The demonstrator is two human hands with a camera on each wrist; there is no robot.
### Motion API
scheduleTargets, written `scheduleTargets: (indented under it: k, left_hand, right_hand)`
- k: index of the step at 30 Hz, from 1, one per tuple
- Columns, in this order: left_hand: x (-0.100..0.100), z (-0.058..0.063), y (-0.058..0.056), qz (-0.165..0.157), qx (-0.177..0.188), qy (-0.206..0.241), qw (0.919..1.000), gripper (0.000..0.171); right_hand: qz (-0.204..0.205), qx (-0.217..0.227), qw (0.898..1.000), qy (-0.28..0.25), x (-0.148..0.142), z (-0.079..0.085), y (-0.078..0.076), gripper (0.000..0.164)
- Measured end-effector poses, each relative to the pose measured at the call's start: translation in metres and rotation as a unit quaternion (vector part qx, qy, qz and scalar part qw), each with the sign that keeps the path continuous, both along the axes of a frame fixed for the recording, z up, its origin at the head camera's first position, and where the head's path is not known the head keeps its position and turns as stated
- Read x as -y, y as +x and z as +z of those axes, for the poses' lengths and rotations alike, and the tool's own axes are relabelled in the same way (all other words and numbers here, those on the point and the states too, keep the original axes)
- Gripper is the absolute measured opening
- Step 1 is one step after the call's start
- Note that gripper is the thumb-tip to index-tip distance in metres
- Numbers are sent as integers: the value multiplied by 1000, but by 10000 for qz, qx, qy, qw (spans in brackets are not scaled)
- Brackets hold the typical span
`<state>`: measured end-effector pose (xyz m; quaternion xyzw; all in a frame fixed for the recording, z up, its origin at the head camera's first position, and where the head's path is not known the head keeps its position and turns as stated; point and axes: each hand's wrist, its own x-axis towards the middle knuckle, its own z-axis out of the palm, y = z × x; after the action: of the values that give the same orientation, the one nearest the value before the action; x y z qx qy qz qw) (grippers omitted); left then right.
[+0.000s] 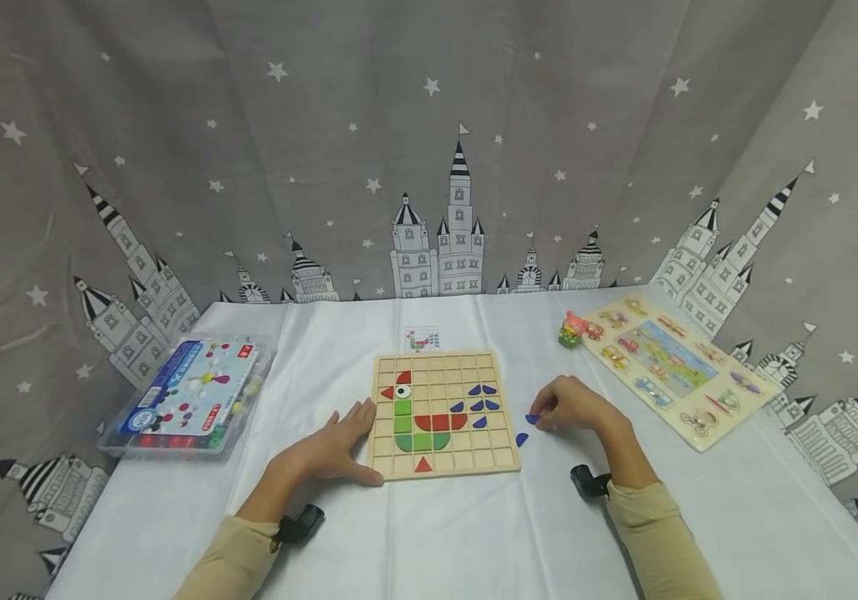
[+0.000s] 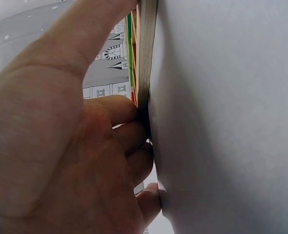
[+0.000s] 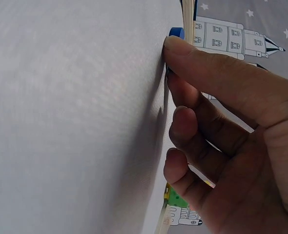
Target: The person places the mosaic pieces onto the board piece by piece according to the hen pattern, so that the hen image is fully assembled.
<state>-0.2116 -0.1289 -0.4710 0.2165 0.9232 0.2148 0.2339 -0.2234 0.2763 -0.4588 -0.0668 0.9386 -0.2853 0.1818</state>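
Observation:
A wooden grid board [image 1: 481,460] lies on the white cloth, with red, green and blue pieces forming a bird. My left hand [image 1: 338,446] rests against the board's left side, its thumb by the near corner and its fingers along the edge. In the left wrist view the fingertips are right at the board's wooden edge [image 2: 147,53]. To the right of the board, my right hand [image 1: 573,403] pinches a blue half-round piece [image 3: 177,32] between thumb and index finger, close over the cloth. Another blue half-round piece [image 1: 522,439] lies just nearer to me.
Behind the board lies a small picture card [image 1: 422,337] of the bird. At the left sits a clear plastic case [image 1: 188,392] with a printed cover. A picture puzzle board [image 1: 642,392] and a small pink and green toy [image 1: 570,331] are at the right.

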Motion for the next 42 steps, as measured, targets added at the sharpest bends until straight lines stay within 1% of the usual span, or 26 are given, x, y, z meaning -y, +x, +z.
scheduleTargets:
  k: [7, 12, 17, 26, 32, 37, 42]
  left_hand:
    - [1, -2, -2, -30, -128, 14, 9999, 124]
    - [2, -2, 0, -21, -95, 28, 9999, 124]
    - [2, -2, 1, 1, -22, 63, 10000, 124]
    - [2, -4, 0, -11, -37, 33, 10000, 124]
    - [2, -3, 0, -3, -61, 36, 10000, 125]
    - [3, -3, -1, 17, -72, 39, 10000, 125]
    - [3, -4, -1, 20, -45, 73, 10000, 125]
  right_hand:
    - [12, -72, 9999, -69, 1, 2, -1, 11]
    - [57, -234, 9995, -227, 4, 3, 0, 12]
    - [64, -294, 9992, -253, 12, 4, 0, 13]
    - [-81, -419, 9987, -284, 30, 5, 2, 14]
    - [-236, -381, 9989, -152, 47, 7, 4, 15]
    - [-353, -319, 9989, -59, 57, 6, 5, 13]
    - [-338, -321, 9989, -16, 62, 4, 7, 12]
